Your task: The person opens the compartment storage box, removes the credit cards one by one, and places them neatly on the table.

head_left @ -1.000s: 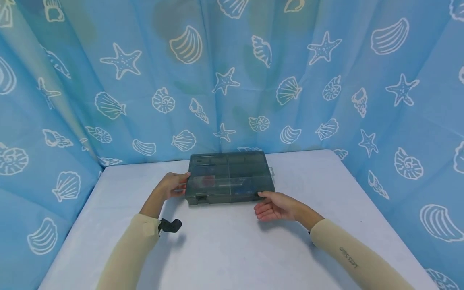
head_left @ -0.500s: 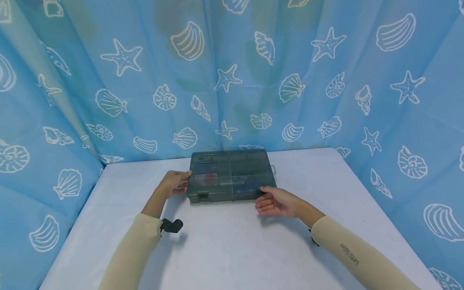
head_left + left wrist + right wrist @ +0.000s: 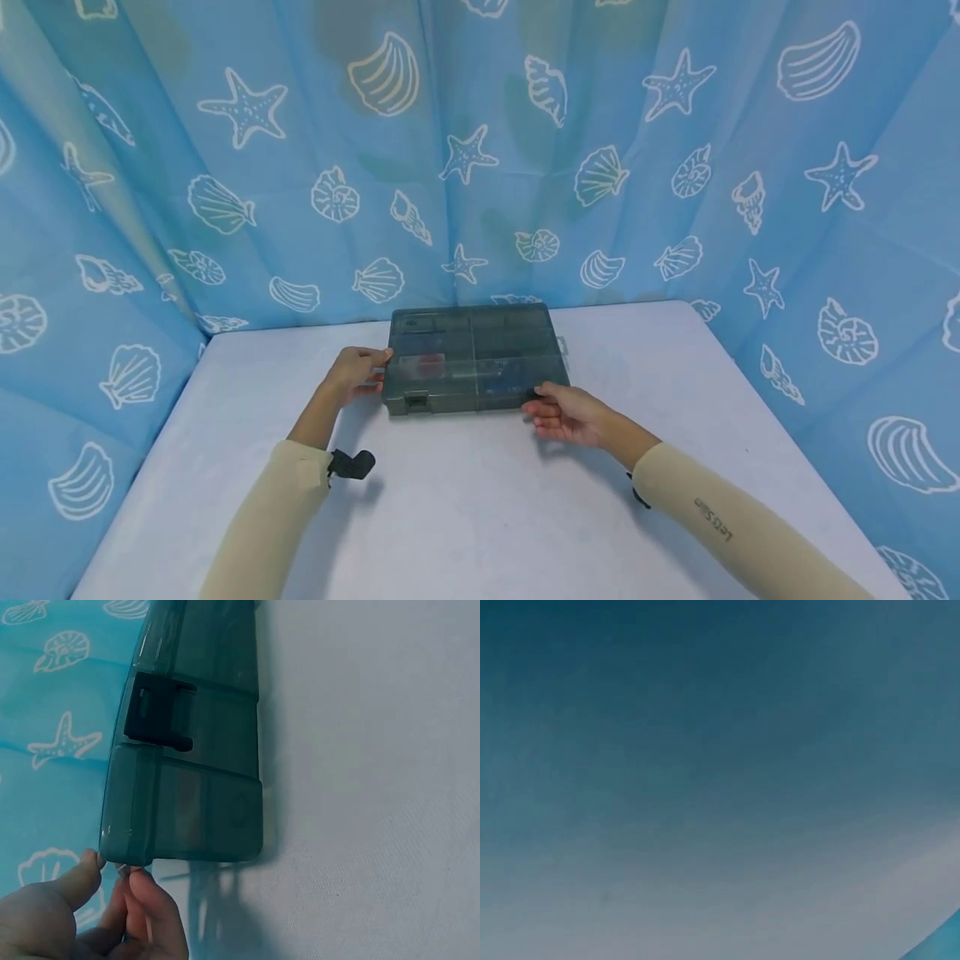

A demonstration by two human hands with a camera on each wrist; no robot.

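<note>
A dark translucent organizer box [image 3: 510, 337], its lid closed over a reddish item [image 3: 430, 364], lay by the middle of the table's [image 3: 465, 508] far edge. The left hand [image 3: 351, 373] pinched its left side, thumb at the lid's rim, fingers lower down. The right hand [image 3: 570, 414] pinched the near right corner, thumb on top, fingers loosely apart below. A black latch [image 3: 154, 712] showed on the near wall.
</note>
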